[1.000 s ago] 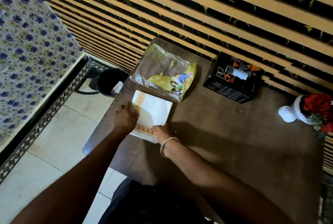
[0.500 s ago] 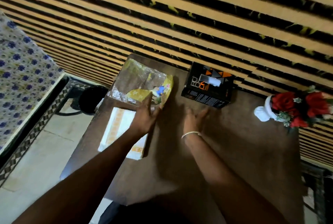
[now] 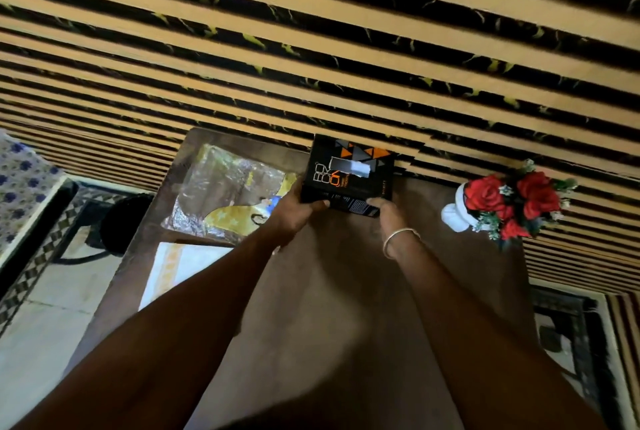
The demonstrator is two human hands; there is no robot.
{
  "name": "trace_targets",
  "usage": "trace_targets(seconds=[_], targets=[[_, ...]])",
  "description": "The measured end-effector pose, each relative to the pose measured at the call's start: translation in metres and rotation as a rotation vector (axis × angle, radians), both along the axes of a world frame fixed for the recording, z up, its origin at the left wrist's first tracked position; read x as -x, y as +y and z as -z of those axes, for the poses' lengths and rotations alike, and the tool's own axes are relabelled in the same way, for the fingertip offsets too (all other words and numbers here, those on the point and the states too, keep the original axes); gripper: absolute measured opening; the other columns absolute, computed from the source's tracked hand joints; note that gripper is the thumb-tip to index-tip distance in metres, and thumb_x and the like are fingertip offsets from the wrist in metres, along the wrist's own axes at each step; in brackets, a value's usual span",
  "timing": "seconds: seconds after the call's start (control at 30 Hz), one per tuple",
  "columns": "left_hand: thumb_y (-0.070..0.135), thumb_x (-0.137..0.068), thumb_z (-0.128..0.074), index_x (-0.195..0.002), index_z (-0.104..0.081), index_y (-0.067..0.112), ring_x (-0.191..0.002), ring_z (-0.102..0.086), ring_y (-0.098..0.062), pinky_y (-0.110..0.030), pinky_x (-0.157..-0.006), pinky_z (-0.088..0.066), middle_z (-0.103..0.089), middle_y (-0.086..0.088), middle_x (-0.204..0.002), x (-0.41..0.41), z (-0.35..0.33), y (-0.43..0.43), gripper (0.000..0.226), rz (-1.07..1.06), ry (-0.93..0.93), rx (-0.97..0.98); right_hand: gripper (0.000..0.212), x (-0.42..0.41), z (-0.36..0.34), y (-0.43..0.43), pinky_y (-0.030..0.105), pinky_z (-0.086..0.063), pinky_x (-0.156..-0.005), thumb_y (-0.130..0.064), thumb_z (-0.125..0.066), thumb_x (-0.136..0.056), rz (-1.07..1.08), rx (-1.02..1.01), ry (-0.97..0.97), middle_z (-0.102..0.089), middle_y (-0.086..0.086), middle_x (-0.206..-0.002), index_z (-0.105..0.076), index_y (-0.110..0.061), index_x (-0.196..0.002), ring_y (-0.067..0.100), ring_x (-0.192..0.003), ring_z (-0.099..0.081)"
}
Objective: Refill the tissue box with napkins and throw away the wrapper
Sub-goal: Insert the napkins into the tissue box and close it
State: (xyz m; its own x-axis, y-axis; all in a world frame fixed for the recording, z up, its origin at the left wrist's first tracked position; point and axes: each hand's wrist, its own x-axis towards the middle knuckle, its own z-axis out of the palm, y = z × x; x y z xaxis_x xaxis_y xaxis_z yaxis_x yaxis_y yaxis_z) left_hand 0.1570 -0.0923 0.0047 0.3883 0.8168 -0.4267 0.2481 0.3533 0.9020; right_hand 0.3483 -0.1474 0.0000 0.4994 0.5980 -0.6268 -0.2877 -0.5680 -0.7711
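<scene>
The black tissue box (image 3: 348, 175) with orange triangles and a slot on top stands at the table's far edge against the wall. My left hand (image 3: 294, 213) grips its near left corner, and my right hand (image 3: 389, 216), with a metal bangle on the wrist, grips its near right corner. The clear and yellow plastic wrapper (image 3: 228, 196) lies flat on the far left of the table. In front of it rests the stack of white napkins (image 3: 180, 267) with a yellow border, partly hidden by my left forearm.
A white vase of red flowers (image 3: 502, 203) stands at the table's right side. A black waste bin (image 3: 121, 222) is on the floor left of the brown table (image 3: 329, 291). A striped wall runs behind the table. A blue-flowered cloth (image 3: 24, 184) is far left.
Both hands left the napkin stack, reached forward past the wrapper and took hold of the tissue box. The view shifted right and forward.
</scene>
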Motion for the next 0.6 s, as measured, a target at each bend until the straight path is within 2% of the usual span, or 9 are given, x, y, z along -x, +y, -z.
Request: trace_targets(seconds=[0.1,0.17,0.2,0.27,0.33,0.43,0.5,0.57,0.6], targets=[[0.023,-0.079,-0.075,-0.141,-0.045,0.035,-0.127,-0.054,-0.017,-0.046,-0.111,-0.041,-0.061,0.006,-0.135,0.006,0.007,-0.003,0.070,-0.017,0.001,-0.003,0.046,0.004,-0.002,-0.006,0.036,-0.052,-0.068,-0.015,-0.067,-0.067,-0.003,-0.075,-0.035,-0.062,0.011,-0.107,-0.055,-0.031,-0.109,0.030,-0.095,-0.061],[0.025,-0.079,-0.074,-0.143,-0.041,0.040,-0.129,-0.054,-0.015,-0.048,-0.112,-0.039,-0.061,0.009,-0.136,0.012,0.008,-0.012,0.073,0.004,0.024,-0.027,0.046,0.001,0.004,-0.017,0.042,-0.055,-0.078,-0.016,-0.069,-0.062,-0.022,-0.107,-0.120,-0.064,0.008,-0.108,-0.058,-0.040,-0.101,0.030,-0.100,-0.063],[0.024,-0.081,-0.073,-0.144,-0.039,0.039,-0.129,-0.053,-0.014,-0.047,-0.112,-0.039,-0.060,0.010,-0.136,0.015,0.007,-0.020,0.073,0.015,0.032,-0.041,0.052,0.002,0.005,-0.025,0.042,-0.056,-0.079,-0.019,-0.071,-0.059,-0.038,-0.120,-0.147,-0.063,0.009,-0.113,-0.059,-0.041,-0.105,0.030,-0.103,-0.063],[0.022,-0.084,-0.071,-0.147,-0.036,0.038,-0.132,-0.050,-0.012,-0.045,-0.113,-0.038,-0.056,0.010,-0.141,0.022,0.003,-0.042,0.074,0.054,0.032,-0.064,0.077,0.005,-0.006,-0.050,0.032,-0.052,-0.073,-0.020,-0.074,-0.058,-0.024,-0.124,-0.145,-0.058,0.011,-0.128,-0.052,-0.034,-0.130,0.022,-0.104,-0.062],[0.022,-0.086,-0.071,-0.151,-0.029,0.037,-0.137,-0.043,-0.011,-0.041,-0.114,-0.037,-0.046,0.010,-0.150,0.031,-0.001,-0.070,0.079,0.069,0.028,-0.064,0.083,0.012,-0.018,-0.082,0.023,-0.047,-0.073,-0.007,-0.072,-0.073,-0.018,-0.117,-0.111,-0.054,0.008,-0.135,-0.037,-0.024,-0.147,0.014,-0.104,-0.060],[0.011,-0.087,-0.070,-0.153,-0.028,0.030,-0.136,-0.041,-0.005,-0.019,-0.106,-0.038,-0.039,0.009,-0.153,0.043,-0.002,-0.117,0.080,0.061,0.043,-0.107,0.073,0.020,-0.023,-0.133,0.023,-0.051,-0.083,0.007,-0.061,-0.084,-0.057,-0.125,-0.121,-0.053,0.002,-0.136,-0.035,-0.016,-0.148,0.011,-0.114,-0.058],[0.011,-0.088,-0.069,-0.152,-0.030,0.029,-0.130,-0.044,-0.003,-0.001,-0.093,-0.039,-0.040,0.014,-0.148,0.050,-0.003,-0.146,0.077,0.074,0.078,-0.114,0.065,0.029,-0.022,-0.161,0.013,-0.050,-0.086,0.013,-0.057,-0.085,-0.042,-0.174,-0.147,-0.058,-0.011,-0.124,-0.042,-0.018,-0.140,-0.009,-0.105,-0.060],[0.014,-0.090,-0.067,-0.151,-0.031,0.030,-0.123,-0.047,-0.003,-0.001,-0.086,-0.042,-0.044,0.019,-0.137,0.056,0.001,-0.169,0.073,0.085,0.146,-0.122,0.067,0.036,-0.009,-0.188,0.011,-0.047,-0.090,0.011,-0.057,-0.086,-0.008,-0.144,-0.177,-0.056,-0.021,-0.122,-0.041,-0.028,-0.137,-0.014,-0.103,-0.057],[0.015,-0.090,-0.066,-0.150,-0.032,0.032,-0.121,-0.049,-0.002,-0.007,-0.087,-0.045,-0.045,0.021,-0.135,0.059,0.004,-0.176,0.071,0.088,0.176,-0.128,0.067,0.039,-0.001,-0.200,0.020,-0.046,-0.099,0.006,-0.061,-0.086,-0.007,-0.117,-0.204,-0.056,-0.019,-0.127,-0.042,-0.030,-0.140,-0.010,-0.110,-0.055]])
